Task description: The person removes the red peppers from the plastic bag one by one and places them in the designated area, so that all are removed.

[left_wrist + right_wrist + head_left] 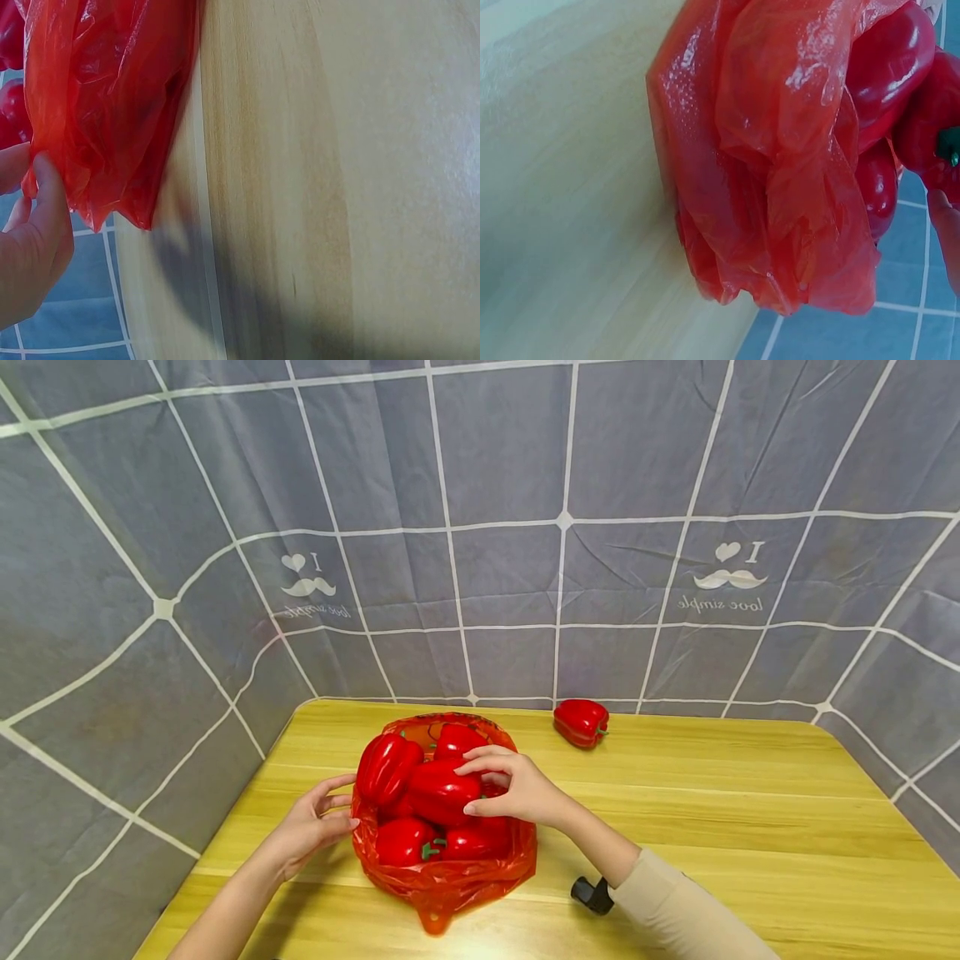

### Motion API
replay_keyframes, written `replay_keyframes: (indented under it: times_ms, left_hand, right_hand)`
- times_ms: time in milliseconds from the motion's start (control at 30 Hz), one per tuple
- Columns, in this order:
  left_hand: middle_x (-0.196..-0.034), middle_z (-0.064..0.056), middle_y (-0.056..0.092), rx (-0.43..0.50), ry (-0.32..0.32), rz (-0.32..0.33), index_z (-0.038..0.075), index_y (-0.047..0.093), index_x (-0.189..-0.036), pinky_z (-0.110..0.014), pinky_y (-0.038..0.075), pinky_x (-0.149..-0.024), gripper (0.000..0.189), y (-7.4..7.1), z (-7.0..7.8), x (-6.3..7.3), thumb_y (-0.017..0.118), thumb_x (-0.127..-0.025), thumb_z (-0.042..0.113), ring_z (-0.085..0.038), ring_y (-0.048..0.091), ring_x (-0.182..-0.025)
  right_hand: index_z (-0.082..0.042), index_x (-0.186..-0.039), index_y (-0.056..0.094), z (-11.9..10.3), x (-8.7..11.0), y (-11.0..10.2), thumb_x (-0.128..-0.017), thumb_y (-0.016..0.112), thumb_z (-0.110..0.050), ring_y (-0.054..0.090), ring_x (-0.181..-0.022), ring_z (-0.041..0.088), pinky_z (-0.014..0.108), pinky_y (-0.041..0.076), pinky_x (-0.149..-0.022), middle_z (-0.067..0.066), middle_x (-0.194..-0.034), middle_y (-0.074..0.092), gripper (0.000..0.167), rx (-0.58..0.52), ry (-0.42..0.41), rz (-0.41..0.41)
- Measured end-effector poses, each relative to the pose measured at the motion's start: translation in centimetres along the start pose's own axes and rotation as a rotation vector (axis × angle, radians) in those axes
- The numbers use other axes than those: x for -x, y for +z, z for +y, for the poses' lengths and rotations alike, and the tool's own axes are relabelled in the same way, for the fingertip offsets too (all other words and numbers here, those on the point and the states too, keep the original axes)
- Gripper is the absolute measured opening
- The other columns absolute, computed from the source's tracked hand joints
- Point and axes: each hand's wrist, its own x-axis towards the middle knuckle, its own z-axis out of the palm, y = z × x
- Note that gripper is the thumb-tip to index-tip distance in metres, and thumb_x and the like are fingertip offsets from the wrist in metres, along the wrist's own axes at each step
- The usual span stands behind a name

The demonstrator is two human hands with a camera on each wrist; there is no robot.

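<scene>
A red plastic bag (pixel 435 885) stands wide at the mouth on the table, filled with several red bell peppers. My left hand (pixel 318 822) is at the bag's left side; in the left wrist view its fingertips pinch the rim of the bag (pixel 112 105). From the right, my right hand (pixel 517 785) reaches over the mouth and holds a bell pepper (pixel 442 791) on top of the others, thumb in front and fingers above. That pepper's green stem faces the right palm. In the right wrist view, the thumb (pixel 946 232) touches the held pepper (pixel 922 142).
Another red bell pepper (pixel 581 722) lies at the table's back edge, right of the bag. A small black object (pixel 592 895) sits by the right sleeve, partly covered. Grey grid-patterned cloth (pixel 502 577) hangs behind the wooden table (pixel 712 802) and along its sides.
</scene>
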Motion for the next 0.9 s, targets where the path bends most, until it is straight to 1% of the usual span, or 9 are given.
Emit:
replay_keyframes:
  times_ms: [267, 733, 900]
  left_hand:
    - [-0.119, -0.022, 0.047, -0.006, -0.006, -0.003, -0.006, 0.02, -0.142, -0.032, 0.053, -0.08, 0.069, 0.0, -0.1, 0.0, 0.059, -0.085, -0.006, -0.013, 0.061, -0.094]
    - [-0.117, -0.022, 0.047, -0.001, 0.0, -0.002, -0.007, 0.02, -0.141, -0.032, 0.053, -0.08, 0.068, 0.0, -0.1, 0.0, 0.058, -0.085, -0.006, -0.012, 0.061, -0.092]
    - [-0.117, -0.021, 0.048, 0.002, -0.001, -0.006, -0.007, 0.02, -0.142, -0.032, 0.053, -0.08, 0.068, -0.1, -0.1, -0.1, 0.058, -0.085, -0.007, -0.012, 0.061, -0.091]
  right_hand:
    - [-0.007, -0.111, 0.067, -0.1, 0.2, -0.4, -0.075, 0.078, -0.012, 0.047, -0.117, 0.021, 0.03, 0.044, -0.095, 0.005, -0.125, 0.051, 0.038, 0.026, -0.006, 0.007]
    - [-0.007, -0.112, 0.067, -0.6, 0.6, -1.6, -0.075, 0.078, -0.014, 0.046, -0.118, 0.023, 0.032, 0.044, -0.095, 0.007, -0.126, 0.052, 0.039, 0.055, -0.019, 0.028]
    - [-0.008, -0.112, 0.067, -0.9, 0.8, -2.4, -0.075, 0.078, -0.014, 0.044, -0.121, 0.022, 0.036, 0.042, -0.097, 0.005, -0.126, 0.052, 0.039, 0.071, -0.014, 0.04]
